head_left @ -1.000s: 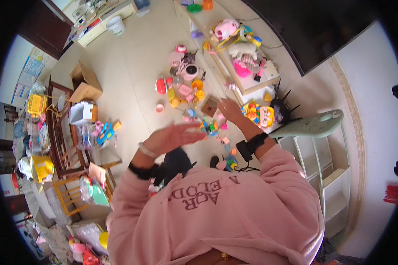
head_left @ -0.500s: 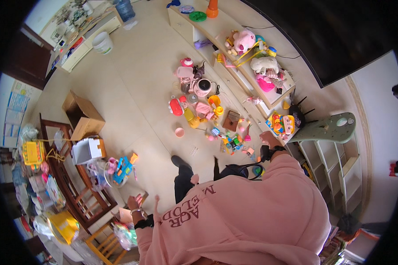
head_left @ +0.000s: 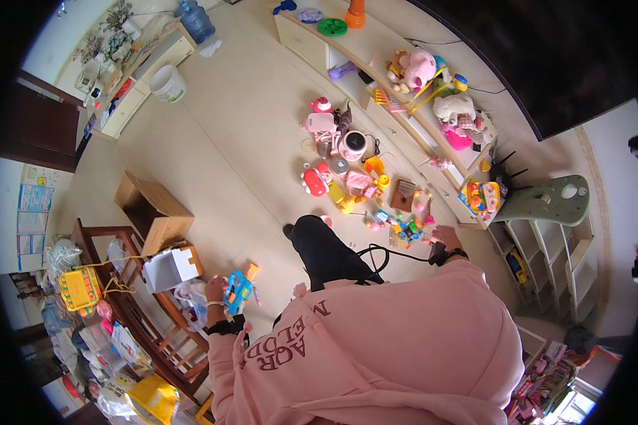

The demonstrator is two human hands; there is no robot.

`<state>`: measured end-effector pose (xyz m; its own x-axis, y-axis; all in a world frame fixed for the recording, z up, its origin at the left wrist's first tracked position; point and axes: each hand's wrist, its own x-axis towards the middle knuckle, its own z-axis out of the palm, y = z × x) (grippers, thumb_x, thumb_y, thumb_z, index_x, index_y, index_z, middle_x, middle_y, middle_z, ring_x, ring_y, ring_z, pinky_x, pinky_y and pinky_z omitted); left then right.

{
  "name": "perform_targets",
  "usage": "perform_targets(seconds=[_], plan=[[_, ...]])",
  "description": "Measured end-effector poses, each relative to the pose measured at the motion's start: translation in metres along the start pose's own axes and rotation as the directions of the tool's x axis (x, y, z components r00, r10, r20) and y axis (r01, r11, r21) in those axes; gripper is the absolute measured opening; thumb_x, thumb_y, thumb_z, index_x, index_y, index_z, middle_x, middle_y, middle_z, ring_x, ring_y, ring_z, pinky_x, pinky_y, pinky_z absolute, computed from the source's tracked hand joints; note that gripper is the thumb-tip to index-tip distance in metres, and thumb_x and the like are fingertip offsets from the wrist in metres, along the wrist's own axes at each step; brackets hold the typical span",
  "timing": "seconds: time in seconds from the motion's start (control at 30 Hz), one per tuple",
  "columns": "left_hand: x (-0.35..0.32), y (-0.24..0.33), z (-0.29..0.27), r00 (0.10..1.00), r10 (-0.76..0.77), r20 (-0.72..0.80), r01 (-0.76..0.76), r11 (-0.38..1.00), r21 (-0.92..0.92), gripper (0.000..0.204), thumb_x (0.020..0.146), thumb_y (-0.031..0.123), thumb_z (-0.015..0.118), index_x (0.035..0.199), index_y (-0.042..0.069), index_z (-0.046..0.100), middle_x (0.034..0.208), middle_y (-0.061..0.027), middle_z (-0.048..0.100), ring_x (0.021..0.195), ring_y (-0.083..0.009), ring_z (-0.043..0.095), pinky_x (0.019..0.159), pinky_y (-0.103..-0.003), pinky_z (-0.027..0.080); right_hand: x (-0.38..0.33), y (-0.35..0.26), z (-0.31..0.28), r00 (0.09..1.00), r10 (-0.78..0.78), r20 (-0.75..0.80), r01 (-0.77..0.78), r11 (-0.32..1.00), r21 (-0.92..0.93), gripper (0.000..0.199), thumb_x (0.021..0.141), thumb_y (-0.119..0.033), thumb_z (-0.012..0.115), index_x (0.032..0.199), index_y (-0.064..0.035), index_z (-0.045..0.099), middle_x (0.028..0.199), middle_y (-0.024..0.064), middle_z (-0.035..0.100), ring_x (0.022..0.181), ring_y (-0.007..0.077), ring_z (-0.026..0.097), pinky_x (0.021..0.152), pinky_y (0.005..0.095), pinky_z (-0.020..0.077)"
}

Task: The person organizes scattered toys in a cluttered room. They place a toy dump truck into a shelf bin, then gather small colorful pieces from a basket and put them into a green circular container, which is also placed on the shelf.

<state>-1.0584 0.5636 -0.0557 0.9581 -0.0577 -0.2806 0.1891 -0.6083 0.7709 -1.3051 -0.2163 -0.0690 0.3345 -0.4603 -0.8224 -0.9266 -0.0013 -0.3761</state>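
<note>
Low on the left, my left hand point(head_left: 216, 289) hangs beside a blue and orange toy gun point(head_left: 239, 289) and a clear plastic bag point(head_left: 190, 296). Its fingers are small in view and look loose, with nothing seen in them. On the other side, my right hand point(head_left: 444, 238) is held out over the floor, fingers loosely bent and apart, holding nothing visible. Closest to it lie several small colourful toy pieces point(head_left: 409, 228). A black cord point(head_left: 380, 249) loops between my leg and my right wrist. My black-trousered leg point(head_left: 325, 248) is lifted forward.
Ahead lie a pink round appliance point(head_left: 352, 145), a red toy point(head_left: 314, 182) and a brown square tray point(head_left: 404, 194). A long cabinet point(head_left: 305, 42) with plush toys runs along the right. At left are a cardboard box point(head_left: 152, 212), a white box point(head_left: 170, 270) and a wooden chair point(head_left: 138, 283).
My leg has come up and forward. The left hand has moved up beside the toy gun. My right hand has shifted slightly right and down in the view, and the view itself has moved.
</note>
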Motion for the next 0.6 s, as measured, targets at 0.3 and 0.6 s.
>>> perform_targets(seconds=[0.3, 0.6], plan=[[0.226, 0.041, -0.09, 0.998, 0.044, 0.043, -0.054, 0.298, 0.953, 0.028, 0.073, 0.031, 0.056, 0.063, 0.005, 0.063, 0.068, -0.0141, 0.063, 0.067, -0.0293, 0.062, 0.062, -0.038, 0.049, 0.036, -0.1, 0.103, 0.981, 0.194, 0.003, -0.191, 0.963, 0.188, 0.018, 0.081, -0.021, 0.053, 0.078, -0.0063, 0.061, 0.069, 0.0051, 0.06, 0.059, 0.0163, 0.056, 0.051, 0.0314, 0.0431], [0.468, 0.101, -0.146, 0.879, 0.046, 0.475, -0.477, 0.147, 0.867, 0.015, 0.074, 0.025, 0.062, 0.075, 0.011, 0.061, 0.072, -0.0061, 0.062, 0.063, -0.0199, 0.059, 0.052, -0.033, 0.046, 0.104, -0.416, 0.159, 0.937, -0.297, -0.182, 0.315, 0.946, 0.079, 0.018, 0.081, -0.021, 0.053, 0.082, -0.0045, 0.061, 0.072, 0.0069, 0.061, 0.06, 0.0178, 0.057, 0.051, 0.0318, 0.0441]])
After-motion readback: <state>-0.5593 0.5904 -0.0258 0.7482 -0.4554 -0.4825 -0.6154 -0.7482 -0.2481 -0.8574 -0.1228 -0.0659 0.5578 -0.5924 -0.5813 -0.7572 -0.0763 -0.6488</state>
